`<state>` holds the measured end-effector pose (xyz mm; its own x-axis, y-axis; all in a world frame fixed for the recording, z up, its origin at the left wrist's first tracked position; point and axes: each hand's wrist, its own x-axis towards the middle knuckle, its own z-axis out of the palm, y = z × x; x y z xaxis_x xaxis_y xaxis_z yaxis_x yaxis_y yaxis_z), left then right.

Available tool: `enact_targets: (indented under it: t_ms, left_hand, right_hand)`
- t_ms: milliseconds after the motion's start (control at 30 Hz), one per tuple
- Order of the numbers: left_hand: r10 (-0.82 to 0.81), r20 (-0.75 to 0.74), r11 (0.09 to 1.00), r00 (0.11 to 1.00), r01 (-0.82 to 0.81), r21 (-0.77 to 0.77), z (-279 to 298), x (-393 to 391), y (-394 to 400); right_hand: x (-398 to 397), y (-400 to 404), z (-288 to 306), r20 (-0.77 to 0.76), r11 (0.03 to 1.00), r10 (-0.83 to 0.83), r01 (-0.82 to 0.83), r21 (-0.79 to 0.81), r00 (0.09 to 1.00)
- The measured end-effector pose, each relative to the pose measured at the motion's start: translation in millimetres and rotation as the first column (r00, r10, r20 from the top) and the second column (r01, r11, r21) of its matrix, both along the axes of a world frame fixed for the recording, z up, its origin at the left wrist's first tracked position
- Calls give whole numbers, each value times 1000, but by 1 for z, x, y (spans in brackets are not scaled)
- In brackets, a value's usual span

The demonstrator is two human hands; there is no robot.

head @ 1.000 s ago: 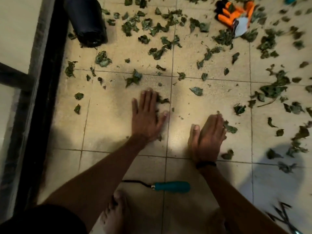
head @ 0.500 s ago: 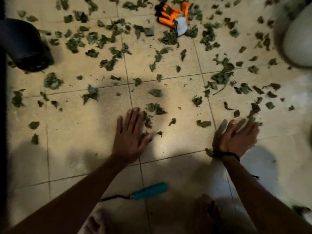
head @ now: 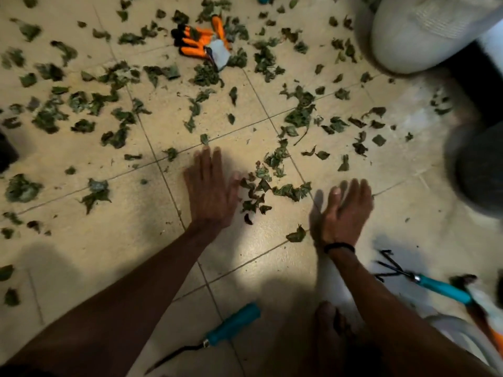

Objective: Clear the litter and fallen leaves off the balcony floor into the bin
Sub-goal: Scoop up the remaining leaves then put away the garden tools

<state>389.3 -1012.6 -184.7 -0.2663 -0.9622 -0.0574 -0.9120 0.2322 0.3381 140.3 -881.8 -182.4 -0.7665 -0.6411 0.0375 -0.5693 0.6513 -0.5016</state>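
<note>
Two hands, two teal-handled tools, one pair of orange gloves [head: 200, 42]. My left hand [head: 211, 190] lay flat on the tiles, fingers straight; my right hand [head: 344, 210] stood on edge, fingers extended, holding nothing. Between them: one small heap of leaves [head: 268, 186].

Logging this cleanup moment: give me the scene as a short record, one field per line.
left hand: left hand flat on the floor, fingers straight
right hand: right hand on edge, fingers straight
between hands: small leaf pile
floor: tiled floor with leaves scattered across the far side
gloves: orange gloves lying among leaves, far centre
tools: teal-handled tool near left forearm; hand rake by right forearm
bin: cannot tell which container
</note>
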Motion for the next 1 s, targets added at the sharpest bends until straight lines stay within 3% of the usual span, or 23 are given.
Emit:
enact_targets:
  t_ms: [67,133,233,300,367,433,500,600,700,900,1000]
  left_hand:
    - [82,22,996,996,-82,24,-3,16,-10]
    - [66,42,996,997,-69,62,-7,21,-14]
    - [-84,42,994,996,81,73,-8,8,0]
    - [-239,-2,968,971,239,72,-7,-10,16]
    - [-370,-29,928,928,371,38,-7,-24,31]
    - [-363,-60,931,930,365,12,-6,-21,37]
    - [-268,-87,962,959,272,28,-5,-6,41]
    - [-223,3,975,975,223,25,-7,19,56]
    - [-245,82,969,966,245,7,-10,15,59]
    - [-283,232,959,931,273,77,-16,-38,9]
    - [-215,98,976,972,210,53,-12,-59,-19]
  right_hand:
    - [-26,11,-5,47,995,-91,89,47,995]
    - [-32,7,-4,48,995,-64,59,85,997]
    - [3,-12,1,53,977,197,-200,78,979]
    - [40,-21,3,79,899,423,-429,90,903]
    - [68,-21,3,88,829,550,-556,67,830]
    - [83,-10,3,80,864,503,-503,-23,861]
    - [94,13,3,115,941,336,-327,-88,935]
    - [116,36,0,167,977,211,-204,-59,963]
    - [130,1,-5,183,976,217,-207,-74,959]
    - [116,-103,-1,329,928,317,-218,-303,890]
    - [74,-124,18,216,909,396,-348,-227,893]
